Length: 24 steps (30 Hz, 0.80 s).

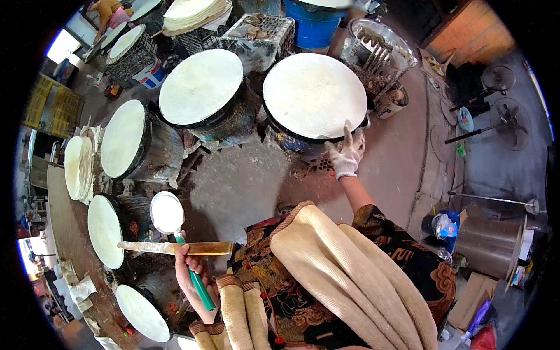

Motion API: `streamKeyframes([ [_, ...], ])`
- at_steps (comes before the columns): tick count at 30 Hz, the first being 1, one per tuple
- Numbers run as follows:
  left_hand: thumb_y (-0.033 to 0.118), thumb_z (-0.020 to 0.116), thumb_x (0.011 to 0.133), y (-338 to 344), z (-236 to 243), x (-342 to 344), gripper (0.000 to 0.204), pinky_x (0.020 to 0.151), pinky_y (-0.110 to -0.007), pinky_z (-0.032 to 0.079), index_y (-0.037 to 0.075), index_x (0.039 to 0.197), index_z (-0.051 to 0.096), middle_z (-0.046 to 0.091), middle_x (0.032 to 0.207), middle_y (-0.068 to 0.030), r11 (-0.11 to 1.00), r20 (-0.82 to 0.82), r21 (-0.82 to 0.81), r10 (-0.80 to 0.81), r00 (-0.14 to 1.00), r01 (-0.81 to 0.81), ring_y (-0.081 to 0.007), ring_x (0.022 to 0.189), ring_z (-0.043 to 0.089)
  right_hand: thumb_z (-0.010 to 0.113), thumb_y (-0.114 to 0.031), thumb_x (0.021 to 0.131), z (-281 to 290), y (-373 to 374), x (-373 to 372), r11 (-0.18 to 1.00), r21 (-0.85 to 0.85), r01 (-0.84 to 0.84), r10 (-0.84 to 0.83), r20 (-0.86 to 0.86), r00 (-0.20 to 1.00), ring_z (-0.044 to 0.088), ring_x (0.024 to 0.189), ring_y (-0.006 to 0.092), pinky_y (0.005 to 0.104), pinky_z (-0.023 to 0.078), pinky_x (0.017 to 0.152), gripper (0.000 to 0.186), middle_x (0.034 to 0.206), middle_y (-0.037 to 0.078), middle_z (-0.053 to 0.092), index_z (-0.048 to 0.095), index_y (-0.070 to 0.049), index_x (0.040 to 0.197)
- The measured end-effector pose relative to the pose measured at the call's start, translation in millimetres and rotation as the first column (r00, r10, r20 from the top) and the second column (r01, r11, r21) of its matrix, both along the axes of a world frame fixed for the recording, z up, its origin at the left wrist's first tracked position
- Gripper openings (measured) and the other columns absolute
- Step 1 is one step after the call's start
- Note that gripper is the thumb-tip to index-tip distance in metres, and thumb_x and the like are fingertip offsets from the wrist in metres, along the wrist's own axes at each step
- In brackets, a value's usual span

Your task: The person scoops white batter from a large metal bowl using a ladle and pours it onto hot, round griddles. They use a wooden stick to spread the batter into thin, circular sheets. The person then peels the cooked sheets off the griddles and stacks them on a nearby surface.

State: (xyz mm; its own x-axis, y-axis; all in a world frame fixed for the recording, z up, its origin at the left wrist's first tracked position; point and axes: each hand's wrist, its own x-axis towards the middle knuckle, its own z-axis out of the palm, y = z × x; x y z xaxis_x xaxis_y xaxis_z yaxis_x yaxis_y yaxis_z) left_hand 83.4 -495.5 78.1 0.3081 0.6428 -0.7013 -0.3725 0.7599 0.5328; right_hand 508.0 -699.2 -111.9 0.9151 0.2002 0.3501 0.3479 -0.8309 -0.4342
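Workshop floor [239,175], brown and grey, runs through the centre of the frame, ringed on its left and upper sides by round griddles on drum-like stands. At upper centre, one round griddle [315,96] carries a smooth white layer reaching nearly to its dark rim. Another coated griddle [201,87] stands just left of it, and more line the left side down to the lower left.

Lower left of centre, the bare left hand [193,269] has its fingers curled around a green-handled ladle [201,289], whose round white head points toward the top of the frame. The same grip pinches a flat amber strip [175,248] that crosses the ladle handle roughly level. Right of centre, the right hand [347,156], in a white glove, has its fingers spread at the near edge of the upper-centre griddle, the fingertips at the rim; whether they press on the layer I cannot tell.

Beige ribbed cloth [350,274] drapes over a dark patterned garment [408,245] at lower centre. A stack of pale round sheets [80,166] stands at far left, a blue drum [314,28] at top centre, and a fan [510,124] at right.
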Motion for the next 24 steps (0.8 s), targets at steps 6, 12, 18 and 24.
streamKeyframes([
  [6,0.012,0.058,0.089,-2,-13,-9,0.044,0.029,-0.018,0.033,0.012,0.132,0.048,0.039,0.053,0.0086,0.999,-0.045,0.025,-0.022,0.999,0.023,-0.0032,0.036,0.037,0.068,-0.068,0.068,46,50,4,0.838,-0.447,-0.314,0.205,-0.276,0.939,0.005,0.144,0.039,0.0529,0.004,0.115,0.101,0.157,0.019,0.002,0.017,-0.037,0.15],
  [12,0.016,0.059,0.09,-9,9,11,0.034,0.027,-0.019,0.03,0.012,0.123,0.054,0.04,0.051,0.008,0.999,-0.106,-0.043,0.025,0.994,-0.03,-0.0044,0.034,0.038,0.075,-0.054,0.068,49,67,17,0.773,-0.445,-0.452,0.368,-0.266,0.891,0.002,0.144,0.04,0.0562,0.003,0.113,0.104,0.158,0.016,-0.005,0.014,-0.037,0.15],
  [18,0.014,0.059,0.089,-15,17,15,0.033,0.03,-0.018,0.032,0.01,0.121,0.054,0.041,0.052,0.0077,0.996,-0.084,-0.058,0.066,0.994,-0.071,-0.0037,0.036,0.038,0.075,-0.053,0.068,48,66,21,0.777,-0.409,-0.478,0.433,-0.203,0.878,0.004,0.143,0.0408,0.0579,0.004,0.112,0.1,0.158,0.016,-0.002,0.019,-0.037,0.149],
  [24,0.01,0.059,0.089,-13,11,11,0.021,0.032,-0.017,0.036,0.007,0.109,0.056,0.043,0.054,0.007,0.997,-0.127,0.006,0.078,0.989,-0.077,-0.0033,0.038,0.04,0.072,-0.048,0.075,31,64,23,0.809,-0.33,-0.487,0.474,-0.125,0.872,0.009,0.142,0.0409,0.0582,0.006,0.112,0.083,0.158,0.014,0.005,0.031,-0.035,0.146],
])
